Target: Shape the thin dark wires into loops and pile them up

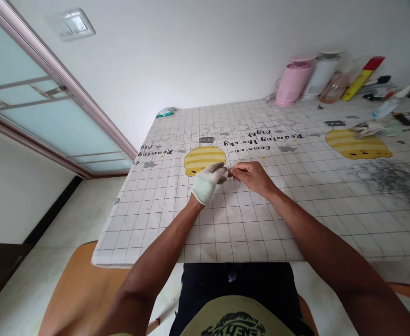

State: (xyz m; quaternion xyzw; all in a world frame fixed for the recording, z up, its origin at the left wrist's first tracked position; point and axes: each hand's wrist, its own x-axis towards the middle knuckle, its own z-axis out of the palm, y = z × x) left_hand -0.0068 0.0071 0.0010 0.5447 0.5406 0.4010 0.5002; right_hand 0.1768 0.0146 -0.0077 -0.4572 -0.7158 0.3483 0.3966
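Note:
My left hand (209, 181), in a white and pale green work glove, is closed in a pinch above the table, beside a printed yellow bee-like figure. Close to its right is my bare right hand (252, 176), thumb and forefinger pressed together. Between the fingertips of both hands runs a thin dark strand (239, 184), part of which curves below the right hand; its exact kind is too fine to make out. A loose tangle of similar dark strands (395, 184) lies on the table to the right. Several curled strands (191, 132) are spread in a row toward the back.
A checked tablecloth (149, 238) covers the table. At the back right stand a pink cylinder (293, 84), a white cylinder (320, 77), bottles and a yellow-red box (362, 79). Another glove (376, 127) lies right. A green packet (165, 112) rests at the back left corner.

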